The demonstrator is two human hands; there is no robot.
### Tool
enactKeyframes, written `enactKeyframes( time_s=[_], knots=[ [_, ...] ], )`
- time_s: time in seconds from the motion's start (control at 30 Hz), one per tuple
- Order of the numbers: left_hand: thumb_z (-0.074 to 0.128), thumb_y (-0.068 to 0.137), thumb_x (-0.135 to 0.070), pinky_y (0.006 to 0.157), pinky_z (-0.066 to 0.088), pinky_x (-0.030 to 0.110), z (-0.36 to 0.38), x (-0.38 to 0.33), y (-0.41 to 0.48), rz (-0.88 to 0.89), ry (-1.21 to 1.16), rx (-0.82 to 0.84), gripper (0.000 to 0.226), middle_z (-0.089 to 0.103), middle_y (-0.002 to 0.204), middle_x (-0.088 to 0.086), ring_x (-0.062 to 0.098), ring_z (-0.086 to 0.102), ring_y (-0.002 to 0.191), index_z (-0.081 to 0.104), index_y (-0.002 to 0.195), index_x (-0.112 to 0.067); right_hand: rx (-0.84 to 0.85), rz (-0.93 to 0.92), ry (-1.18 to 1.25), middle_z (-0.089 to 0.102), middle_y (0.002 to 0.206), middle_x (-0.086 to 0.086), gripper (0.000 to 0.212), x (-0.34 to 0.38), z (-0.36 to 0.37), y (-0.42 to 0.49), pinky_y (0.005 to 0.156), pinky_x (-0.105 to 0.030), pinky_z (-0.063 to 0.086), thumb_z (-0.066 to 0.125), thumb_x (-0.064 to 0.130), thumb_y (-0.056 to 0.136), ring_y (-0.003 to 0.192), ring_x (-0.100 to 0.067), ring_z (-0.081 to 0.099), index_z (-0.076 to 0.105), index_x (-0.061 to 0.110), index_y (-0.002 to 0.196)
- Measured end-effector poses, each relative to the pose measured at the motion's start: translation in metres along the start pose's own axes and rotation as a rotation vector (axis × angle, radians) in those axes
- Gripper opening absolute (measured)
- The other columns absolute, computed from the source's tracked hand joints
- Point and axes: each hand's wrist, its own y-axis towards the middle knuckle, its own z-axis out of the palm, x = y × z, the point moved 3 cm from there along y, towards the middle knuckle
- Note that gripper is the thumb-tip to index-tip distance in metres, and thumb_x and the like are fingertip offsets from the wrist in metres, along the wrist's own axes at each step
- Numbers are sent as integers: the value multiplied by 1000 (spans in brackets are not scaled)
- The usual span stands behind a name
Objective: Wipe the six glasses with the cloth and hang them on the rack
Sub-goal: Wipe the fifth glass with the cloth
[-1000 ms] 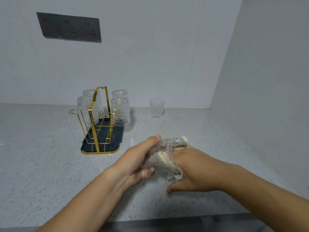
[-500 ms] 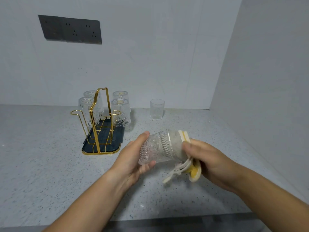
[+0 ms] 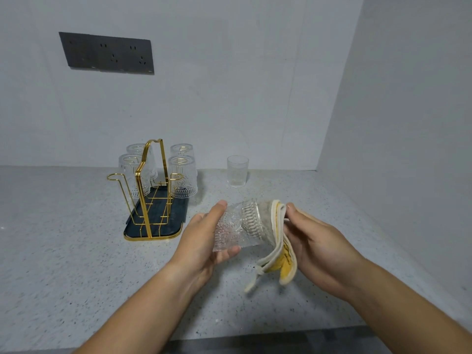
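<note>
Tabletop [image 3: 63, 251]: pale grey speckled stone, meeting the back wall [image 3: 229, 98] and a side wall [image 3: 408, 123] on the right.
Rack [image 3: 158, 213]: gold wire frame on a dark, gold-rimmed tray, standing left of centre toward the back.
Plain glass [image 3: 237, 172]: upright, mouth up, right of the rack and apart from it, near the back wall.

- Left hand [image 3: 204, 241] grips a patterned glass [image 3: 238, 228] on its side.
- Right hand [image 3: 319, 247] holds the cloth [image 3: 279, 241] at its mouth.
- Four glasses hang on the gold rack [image 3: 150, 190].
</note>
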Motion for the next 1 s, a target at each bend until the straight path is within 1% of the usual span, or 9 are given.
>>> enactKeyframes(
  time_s=[0.07, 0.13, 0.23, 0.33, 0.53, 0.63, 0.77, 0.87, 1.0],
  knots=[
    [72, 93, -44, 45, 56, 27, 0, 0, 0, 11, 12, -3, 40, 67, 131, 16, 26, 68, 102, 63, 117, -15, -2, 2, 2, 60, 121, -33, 76, 2, 1, -1, 111, -47, 48, 77, 46, 82, 111, -32, 60, 58, -8, 132],
    [72, 92, -45, 46, 56, 28, 1, 1, -1, 32, 22, -6, 39, 64, 134, 19, 28, 68, 106, 62, 114, -14, 3, -1, 16, 71, 103, -16, 56, 3, 1, -1, 86, -32, 57, 65, 34, 86, 92, -18, 69, 63, -6, 125],
    [73, 92, -44, 48, 58, 31, 4, 1, -4, 93, 42, -19, 47, 63, 127, 17, 24, 68, 101, 59, 118, -7, 18, 25, -32, 72, 87, -6, 43, 1, 3, -1, 70, -26, 56, 66, 31, 84, 74, -12, 68, 67, 0, 114],
    [72, 94, -39, 50, 59, 32, 10, 0, -7, 174, 59, 1, 44, 57, 109, 3, 11, 60, 87, 58, 118, -6, -34, 31, -86, 72, 85, -9, 46, -1, 6, 2, 67, -26, 57, 77, 29, 76, 70, -14, 66, 65, 1, 110],
    [69, 97, -32, 48, 59, 32, 15, -1, -15, 270, 89, 15, 40, 64, 99, 1, -1, 69, 62, 53, 124, -7, -86, -36, -111, 78, 89, -11, 46, -3, 10, 3, 72, -31, 62, 81, 17, 72, 78, -23, 75, 62, -1, 109],
    [67, 98, -31, 45, 57, 31, 14, -2, -18, 315, 86, -6, 38, 65, 102, 5, 1, 70, 62, 52, 123, -7, -75, -114, -220, 78, 105, -16, 44, -4, 12, -1, 88, -37, 60, 75, 31, 82, 98, -33, 75, 70, 2, 114],
    [63, 100, -32, 44, 56, 30, 12, -6, -17, 373, 97, -34, 30, 59, 105, 3, -8, 67, 65, 54, 118, -9, -55, -127, -215, 79, 100, -10, 45, -3, 12, -7, 86, -28, 58, 54, 43, 91, 94, -20, 75, 77, 5, 103],
    [63, 100, -31, 46, 56, 30, 14, -8, -21, 449, 157, -5, 26, 58, 106, 2, -8, 65, 68, 53, 115, -11, -64, -150, -334, 77, 106, -20, 45, -1, 15, -5, 98, -46, 57, 54, 43, 94, 103, -36, 73, 77, 7, 106],
    [70, 90, -34, 50, 59, 33, 13, -12, -26, 553, 254, 67, 32, 67, 92, -12, -3, 67, 75, 58, 114, -16, 20, -158, -348, 77, 76, -1, 41, 4, 24, -9, 68, -22, 58, 56, 36, 89, 73, -9, 74, 70, -1, 100]
  ],
)
